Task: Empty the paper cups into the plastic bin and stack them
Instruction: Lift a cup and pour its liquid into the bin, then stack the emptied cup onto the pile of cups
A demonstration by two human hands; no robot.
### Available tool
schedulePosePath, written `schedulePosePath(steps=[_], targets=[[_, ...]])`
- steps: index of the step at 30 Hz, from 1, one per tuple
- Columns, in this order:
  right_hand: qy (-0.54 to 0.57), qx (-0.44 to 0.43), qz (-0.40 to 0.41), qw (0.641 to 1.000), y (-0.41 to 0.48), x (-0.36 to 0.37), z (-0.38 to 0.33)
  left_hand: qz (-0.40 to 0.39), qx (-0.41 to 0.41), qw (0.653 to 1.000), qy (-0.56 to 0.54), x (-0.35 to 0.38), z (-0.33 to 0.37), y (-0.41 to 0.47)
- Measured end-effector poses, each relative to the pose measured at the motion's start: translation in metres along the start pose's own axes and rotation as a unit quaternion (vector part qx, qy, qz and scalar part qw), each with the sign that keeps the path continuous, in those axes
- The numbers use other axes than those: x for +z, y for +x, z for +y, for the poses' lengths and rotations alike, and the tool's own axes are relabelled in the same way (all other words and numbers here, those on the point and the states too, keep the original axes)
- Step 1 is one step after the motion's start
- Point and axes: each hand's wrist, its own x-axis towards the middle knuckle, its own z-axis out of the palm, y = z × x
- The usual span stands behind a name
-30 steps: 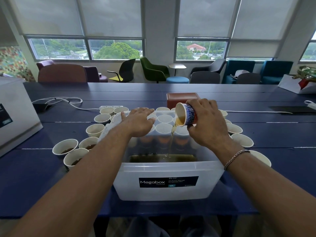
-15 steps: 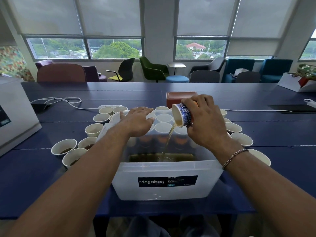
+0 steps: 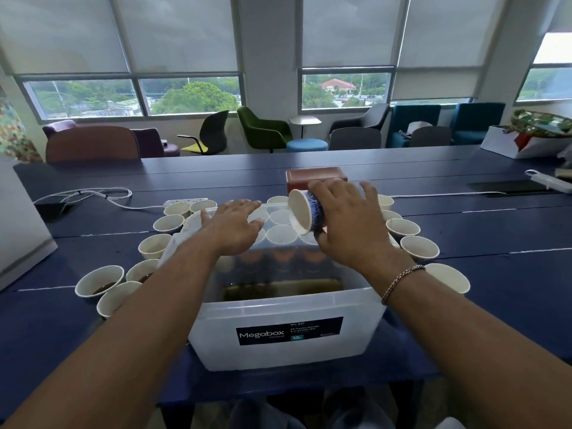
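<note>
1. Two hands are seen above the bin (image 3: pixel 210 335). A cup (image 3: pixel 301 212) is gripped by the right hand (image 3: pixel 349 227), fingers curled over its blue-patterned wall. It is held on its side over the bin's far right part, mouth turned left, white inside showing.
2. The left hand (image 3: pixel 232 226) is laid flat on the far left rim, fingers straight. Nothing is held by it.
3. The bin is set near the table's (image 3: pixel 479 305) front edge and is ringed closely by cups: a left group (image 3: pixel 99 281), a right row (image 3: pixel 419 247) and a cluster (image 3: pixel 281 233) just behind the far wall. Open tabletop is left to the far right and beyond the cups.
4. Brown liquid (image 3: pixel 284 287) is seen lying in the bin's bottom. Dark liquid is also seen in the nearest left cups.
5. The table is dark blue and planked. A brown box (image 3: pixel 315 176) is placed just behind the held cup, a power strip (image 3: pixel 185 201) with white cable at far left, and a white box (image 3: pixel 18 236) at the left edge.
6. Chairs (image 3: pixel 263 130) are lined under windows with blinds part drawn.
7. The right thumb is hidden by the cup. A white thing (image 3: pixel 185 233) under the left wrist cannot be identified. What the right row holds cannot be made out, and the label's small print cannot be read.
</note>
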Motion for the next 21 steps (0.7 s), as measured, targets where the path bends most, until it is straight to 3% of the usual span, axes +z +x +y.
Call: schedulePosePath(steps=[3, 6, 8, 12, 21], targets=[[0.053, 0.042, -0.075, 0.995, -0.004, -0.001, 0.002, 0.006, -0.01, 1.0, -0.003, -0.001, 0.004, -0.001], [0.135, 0.085, -0.006, 0.987, -0.002, -0.008, 0.006, 0.083, -0.005, 0.995, -0.055, -0.01, 0.021, -0.001], [0.17, 0.111, 0.034, 0.979, -0.002, -0.014, 0.013, 0.133, 0.023, 0.977, -0.163, -0.021, 0.044, -0.004], [0.223, 0.145, 0.05, 0.963, -0.01, -0.034, 0.036, 0.095, 0.114, 0.929, -0.34, -0.032, 0.109, -0.018], [0.219, 0.216, 0.039, 0.951, -0.055, -0.067, 0.105, 0.043, 0.195, 0.933, -0.299, -0.012, 0.202, -0.02]])
